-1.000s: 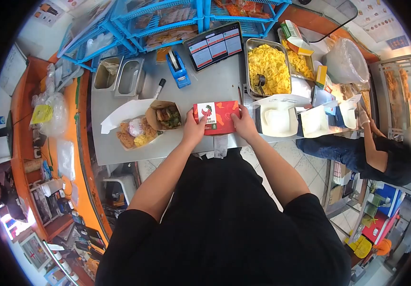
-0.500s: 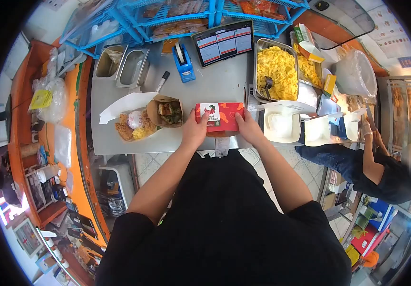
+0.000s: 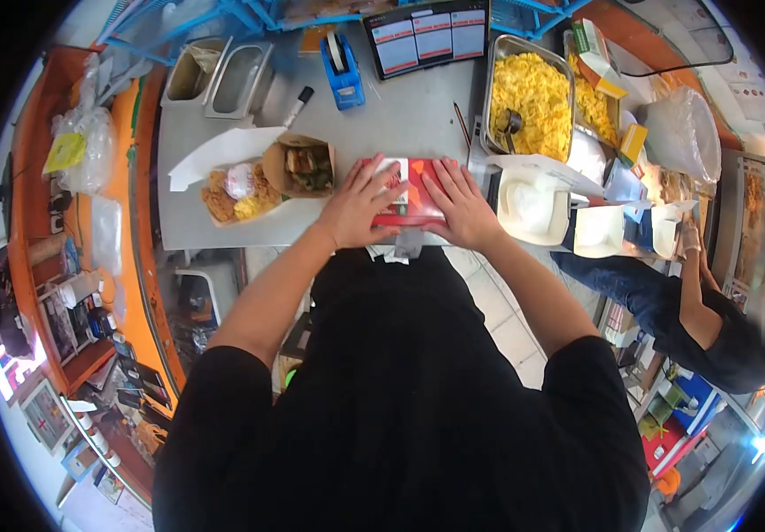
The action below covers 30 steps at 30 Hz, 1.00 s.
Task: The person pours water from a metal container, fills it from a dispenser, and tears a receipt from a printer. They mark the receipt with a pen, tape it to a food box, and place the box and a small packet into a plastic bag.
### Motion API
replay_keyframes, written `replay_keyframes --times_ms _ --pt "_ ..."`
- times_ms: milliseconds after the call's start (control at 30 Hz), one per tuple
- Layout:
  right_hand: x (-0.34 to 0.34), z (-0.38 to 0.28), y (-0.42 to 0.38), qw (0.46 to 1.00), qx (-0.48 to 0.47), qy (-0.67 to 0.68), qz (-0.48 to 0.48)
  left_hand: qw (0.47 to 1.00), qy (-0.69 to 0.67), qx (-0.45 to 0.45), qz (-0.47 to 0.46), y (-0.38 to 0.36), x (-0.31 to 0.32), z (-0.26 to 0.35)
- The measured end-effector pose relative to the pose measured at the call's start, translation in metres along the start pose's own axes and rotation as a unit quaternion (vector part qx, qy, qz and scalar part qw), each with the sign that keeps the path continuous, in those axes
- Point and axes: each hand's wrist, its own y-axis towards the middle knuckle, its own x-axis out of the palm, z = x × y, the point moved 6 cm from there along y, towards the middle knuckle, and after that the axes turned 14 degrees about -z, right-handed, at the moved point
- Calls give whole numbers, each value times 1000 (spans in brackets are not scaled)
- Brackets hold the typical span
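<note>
A red food box [image 3: 418, 188] with a white printed panel lies on the steel table [image 3: 382, 115] near its front edge. Across its left part rests my left hand [image 3: 358, 204], fingers spread and flat on the lid. My right hand [image 3: 467, 204] lies the same way over the right part. Under the box's near side, a pale paper slip [image 3: 408, 241] hangs at the table edge. Just left of my left hand are an open brown box [image 3: 331, 173] of dark green and brown food and an open box with fried chicken [image 3: 263, 183], a wrapped ball and yellow food.
Behind are a blue tape dispenser [image 3: 344, 80], a tablet [image 3: 427, 40], a marker [image 3: 297, 107] and steel containers [image 3: 239, 80]. Rightward stand a tray of yellow scrambled food [image 3: 529, 102] and open white boxes [image 3: 533, 211]. A gloved co-worker's hand [image 3: 691, 238] is at far right.
My hands have gone from gripping the red box by its sides to lying flat on top with fingers spread. The view has shifted, so the table appears higher.
</note>
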Motion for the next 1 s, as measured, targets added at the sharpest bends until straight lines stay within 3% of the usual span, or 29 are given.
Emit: replay_keyframes --times_ms 200,400,600,1000 --pt "12 -1 7 999 12 27 31 991 131 7 16 7 18 -11" --pt "12 0 5 999 31 16 23 1000 2 7 10 -2 -13 7" --pt "8 -3 5 1000 19 -16 2 992 112 17 59 4 7 -2" --pt "7 -2 2 991 -32 -117 -63 997 70 7 35 4 8 0"
